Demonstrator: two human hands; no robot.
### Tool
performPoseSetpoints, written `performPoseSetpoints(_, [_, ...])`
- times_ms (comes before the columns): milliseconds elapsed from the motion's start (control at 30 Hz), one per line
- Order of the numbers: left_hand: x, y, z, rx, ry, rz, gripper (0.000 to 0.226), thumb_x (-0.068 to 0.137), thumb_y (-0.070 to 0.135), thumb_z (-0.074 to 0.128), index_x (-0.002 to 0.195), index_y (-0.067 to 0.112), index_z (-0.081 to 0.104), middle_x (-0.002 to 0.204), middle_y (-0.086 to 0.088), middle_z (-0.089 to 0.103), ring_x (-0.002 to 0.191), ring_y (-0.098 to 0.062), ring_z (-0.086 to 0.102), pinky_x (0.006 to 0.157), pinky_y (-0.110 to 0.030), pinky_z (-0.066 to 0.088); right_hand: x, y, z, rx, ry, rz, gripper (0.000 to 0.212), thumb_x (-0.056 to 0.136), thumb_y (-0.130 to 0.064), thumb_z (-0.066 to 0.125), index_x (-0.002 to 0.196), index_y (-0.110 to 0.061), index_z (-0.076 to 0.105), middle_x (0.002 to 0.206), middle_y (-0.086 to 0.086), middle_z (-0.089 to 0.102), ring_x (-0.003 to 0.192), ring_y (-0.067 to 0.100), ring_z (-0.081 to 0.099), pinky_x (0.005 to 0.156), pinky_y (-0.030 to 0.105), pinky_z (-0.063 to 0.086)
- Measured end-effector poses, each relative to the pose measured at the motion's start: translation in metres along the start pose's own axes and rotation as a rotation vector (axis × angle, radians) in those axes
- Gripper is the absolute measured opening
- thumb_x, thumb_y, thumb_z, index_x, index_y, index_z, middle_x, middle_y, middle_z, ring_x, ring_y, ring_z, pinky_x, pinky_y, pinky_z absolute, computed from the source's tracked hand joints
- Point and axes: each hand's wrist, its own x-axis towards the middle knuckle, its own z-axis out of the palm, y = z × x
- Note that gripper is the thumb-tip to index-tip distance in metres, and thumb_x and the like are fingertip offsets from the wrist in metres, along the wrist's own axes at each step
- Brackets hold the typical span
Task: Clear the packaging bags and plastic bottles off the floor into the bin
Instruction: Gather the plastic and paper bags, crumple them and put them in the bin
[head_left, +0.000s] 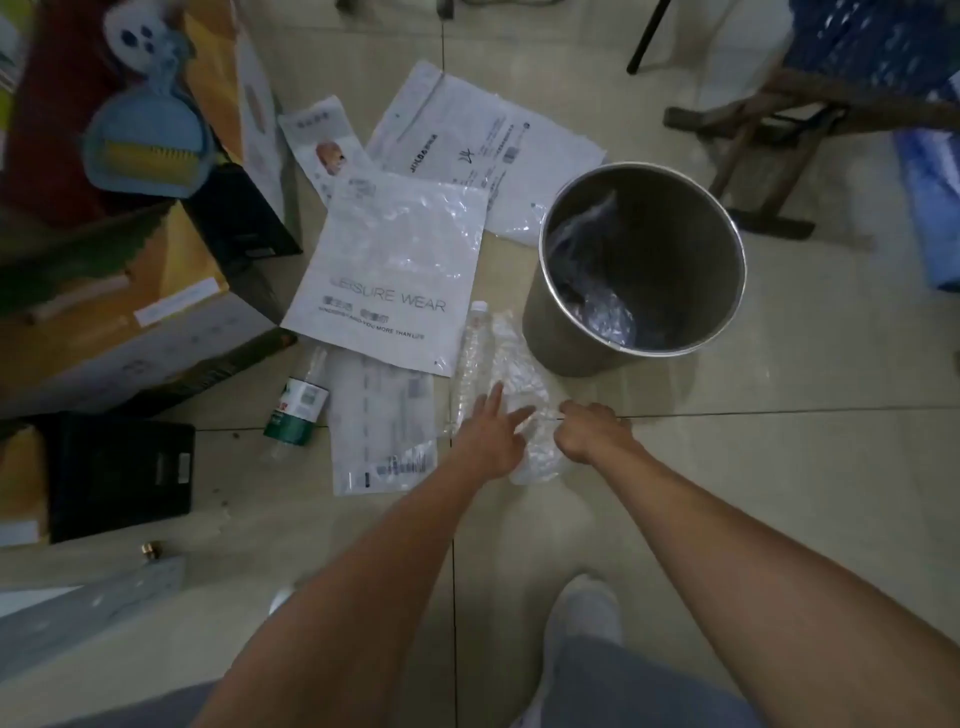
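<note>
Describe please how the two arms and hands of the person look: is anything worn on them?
Both forearms are bare all the way into the frame; no sleeves show. The left hand and the right hand have no gloves, and I see no watch, bracelet or ring, though the picture is dim and slightly blurred. Below, the person wears grey trousers and a light shoe.

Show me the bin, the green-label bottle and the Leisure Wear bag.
bin (545, 291): head view, outer left wall.
green-label bottle (297, 410): head view, on its label.
Leisure Wear bag (395, 260): head view, middle of its face.
</note>
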Motion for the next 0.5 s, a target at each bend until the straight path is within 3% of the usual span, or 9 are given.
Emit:
performPoseSetpoints(100, [0.016,-0.003,0.006,0.194,-0.078,0.035,0.055,0.1,0.051,0.033,0.152,0.05,0.017,0.164,-0.011,-0.02,0.153,-0.037,-0.008,0.116,-0.057,0.021,0.003,0.013,0.004,0.01,-0.013,0.035,0.053,0.094,-0.021,0.036,0.147,-0.026,0.043,0.149,0.013,0.045,0.139,0.031,0.039,0.112,0.044,0.028])
performPoseSetpoints(233, [0.028,-0.007,0.026,0.206,-0.166,-0.023,0.063,0.094,0.067,0.031,0.15,0.056,0.005,0.161,-0.01,-0.031,0.151,-0.037,-0.017,0.119,-0.058,0.009,0.007,0.021,0.016,0.069,-0.067,0.036,0.055,0.094,-0.02,0.036,0.148,-0.026,0.043,0.152,0.01,0.044,0.141,0.029,0.039,0.111,0.043,0.027])
performPoseSetpoints(367, [0.03,-0.026,0.042,0.309,-0.129,-0.062,0.069,0.098,0.058,0.026,0.157,0.035,-0.002,0.163,-0.002,-0.025,0.153,-0.03,-0.015,0.121,-0.057,0.006,0.013,0.026,0.02,0.13,-0.114,0.046,0.056,0.096,-0.019,0.035,0.152,-0.021,0.036,0.154,0.015,0.04,0.142,0.033,0.038,0.114,0.042,0.025])
performPoseSetpoints(500, [0.022,-0.035,0.039,0.369,-0.078,-0.032,0.076,0.101,0.041,0.032,0.157,0.009,-0.008,0.166,-0.003,-0.015,0.154,-0.025,-0.006,0.124,-0.046,0.013,0.017,0.029,0.027,0.159,-0.17,0.057,0.052,0.096,-0.027,0.035,0.146,-0.015,0.041,0.151,0.016,0.043,0.137,0.036,0.042,0.114,0.042,0.033])
